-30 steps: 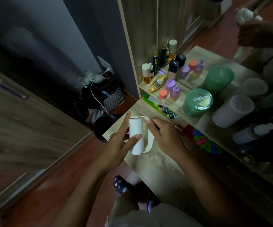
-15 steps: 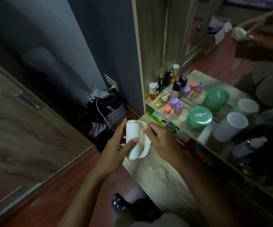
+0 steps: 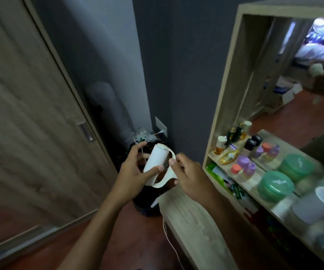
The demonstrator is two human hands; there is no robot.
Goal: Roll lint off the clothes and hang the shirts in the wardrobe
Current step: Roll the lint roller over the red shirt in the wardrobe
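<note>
A white lint roller (image 3: 155, 158) with a curved white handle (image 3: 168, 179) is held up in front of me, tilted with its top leaning right. My left hand (image 3: 132, 172) wraps the roll, thumb across its front. My right hand (image 3: 191, 175) pinches the handle's upper end between thumb and fingers. Both hands hover left of the wooden dresser top (image 3: 192, 221), above the dark bin. No shirts are in view. A wooden sliding wardrobe door (image 3: 30, 117) with a recessed pull fills the left side.
A dark bin (image 3: 147, 203) stuffed with rubbish stands in the corner below the hands. The dresser shelf (image 3: 254, 184) carries several bottles, green jars (image 3: 275, 186) and white containers in front of a mirror (image 3: 297, 78). A white cable (image 3: 171, 244) hangs beside the dresser.
My view has swung up and left, off the dresser top. Both hands carried the lint roller left, over the bin, and the roller has tilted.
</note>
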